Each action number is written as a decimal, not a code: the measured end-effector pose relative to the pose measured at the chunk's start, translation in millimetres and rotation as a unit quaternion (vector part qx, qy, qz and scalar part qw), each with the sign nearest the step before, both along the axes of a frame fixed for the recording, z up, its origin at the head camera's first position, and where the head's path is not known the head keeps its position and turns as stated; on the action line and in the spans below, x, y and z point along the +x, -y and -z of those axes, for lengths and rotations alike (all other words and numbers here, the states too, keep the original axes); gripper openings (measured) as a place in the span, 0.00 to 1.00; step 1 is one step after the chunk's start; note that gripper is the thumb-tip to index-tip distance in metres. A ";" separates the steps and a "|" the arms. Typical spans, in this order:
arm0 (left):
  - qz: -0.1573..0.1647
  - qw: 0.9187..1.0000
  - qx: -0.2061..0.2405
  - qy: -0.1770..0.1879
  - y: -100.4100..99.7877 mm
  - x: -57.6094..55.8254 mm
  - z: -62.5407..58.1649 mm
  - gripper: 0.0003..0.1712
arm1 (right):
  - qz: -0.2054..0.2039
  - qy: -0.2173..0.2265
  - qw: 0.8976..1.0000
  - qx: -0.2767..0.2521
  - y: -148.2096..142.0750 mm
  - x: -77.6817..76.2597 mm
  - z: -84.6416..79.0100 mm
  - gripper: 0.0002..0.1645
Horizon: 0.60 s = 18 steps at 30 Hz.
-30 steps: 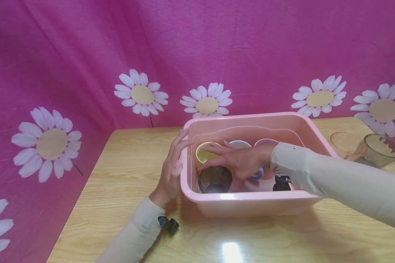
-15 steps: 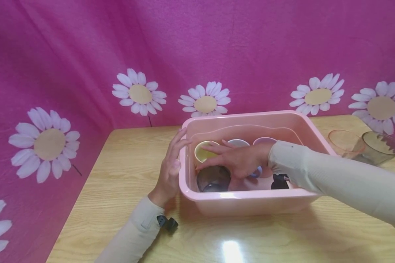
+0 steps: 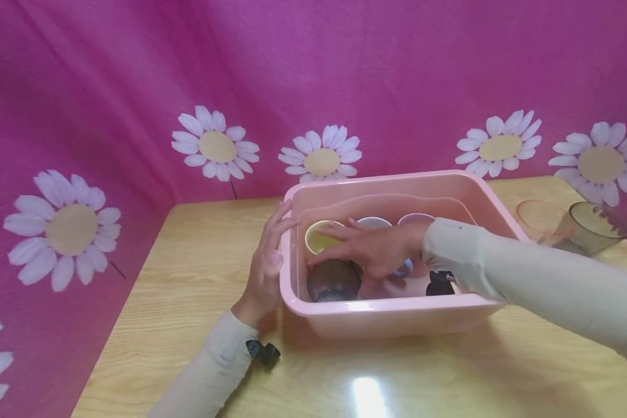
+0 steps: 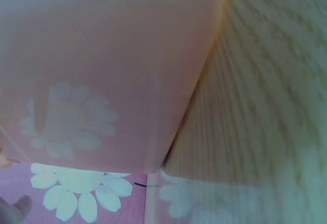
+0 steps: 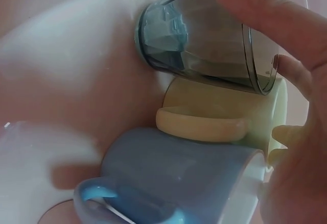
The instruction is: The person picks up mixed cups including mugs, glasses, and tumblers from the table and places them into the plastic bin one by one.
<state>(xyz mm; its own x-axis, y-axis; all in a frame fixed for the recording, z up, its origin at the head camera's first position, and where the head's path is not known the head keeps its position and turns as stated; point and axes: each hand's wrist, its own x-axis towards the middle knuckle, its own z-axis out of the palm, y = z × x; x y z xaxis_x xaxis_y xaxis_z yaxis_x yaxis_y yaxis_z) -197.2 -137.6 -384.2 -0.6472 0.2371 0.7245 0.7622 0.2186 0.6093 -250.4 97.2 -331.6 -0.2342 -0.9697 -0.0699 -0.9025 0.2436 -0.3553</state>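
My right hand (image 3: 381, 249) reaches down into a pink plastic basin (image 3: 376, 303) and holds a smoky grey glass (image 5: 209, 40) near its rim. In the right wrist view the thumb lies along the glass's side, and another finger shows beyond the rim. The glass is at the basin's near left corner. Close beside it stand a yellow mug (image 5: 204, 127) and a blue mug (image 5: 179, 173) with a white inside. A purple-rimmed mug (image 3: 417, 217) is partly hidden by the right wrist. My left hand (image 3: 263, 270) rests against the basin's left side, its extended fingers touching the rim.
On the wooden table (image 3: 204, 278), right of the basin, stand an orange-tinted clear glass (image 3: 543, 216) and another smoky grey glass (image 3: 601, 229), overlapping in this view. A magenta curtain (image 3: 397, 69) with white daisies hangs behind the table.
The grey glass has tilted slightly under my right hand, so its base shows more. My left hand keeps its place at the basin rim; the head view has shifted slightly.
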 end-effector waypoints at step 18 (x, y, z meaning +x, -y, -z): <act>0.005 1.000 0.000 0.001 0.2 -1.2 0.0 0.38 | 0.067 0.062 0.995 0.038 3.5 17.0 -29.4 0.52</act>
